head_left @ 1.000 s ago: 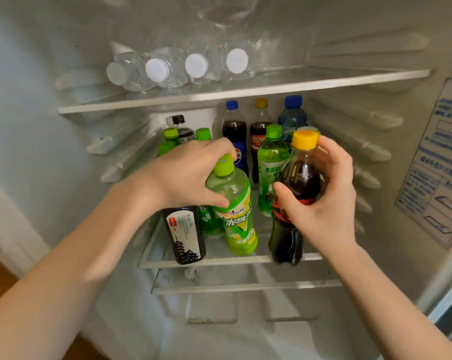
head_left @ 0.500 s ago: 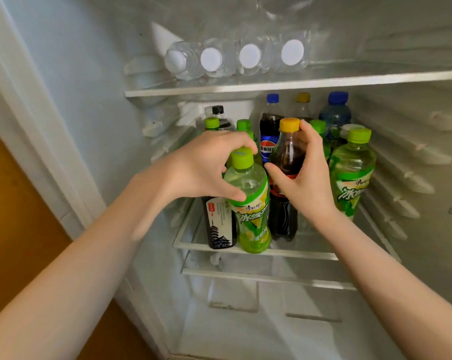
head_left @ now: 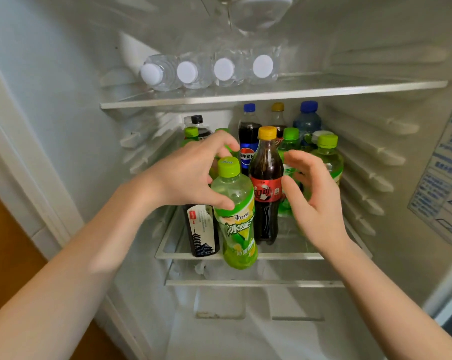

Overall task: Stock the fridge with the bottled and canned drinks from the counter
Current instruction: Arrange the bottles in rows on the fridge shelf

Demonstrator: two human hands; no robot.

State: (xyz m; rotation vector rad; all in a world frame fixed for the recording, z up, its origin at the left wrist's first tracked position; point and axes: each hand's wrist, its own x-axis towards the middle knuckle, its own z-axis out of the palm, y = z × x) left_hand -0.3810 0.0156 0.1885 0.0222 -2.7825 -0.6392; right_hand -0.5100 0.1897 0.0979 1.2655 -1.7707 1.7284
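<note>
Grips the green tea bottle (head_left: 236, 224) in the left hand (head_left: 186, 178) at the middle shelf's (head_left: 297, 255) front edge. Holds nothing in the right hand (head_left: 313, 201), spread open just beside the cola bottle (head_left: 266, 178).

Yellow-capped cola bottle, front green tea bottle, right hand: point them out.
Yellow-capped cola bottle (head_left: 267, 192): head view, red label.
Front green tea bottle (head_left: 236, 228): head view, front label.
Right hand (head_left: 314, 203): head view, hand's middle.
</note>
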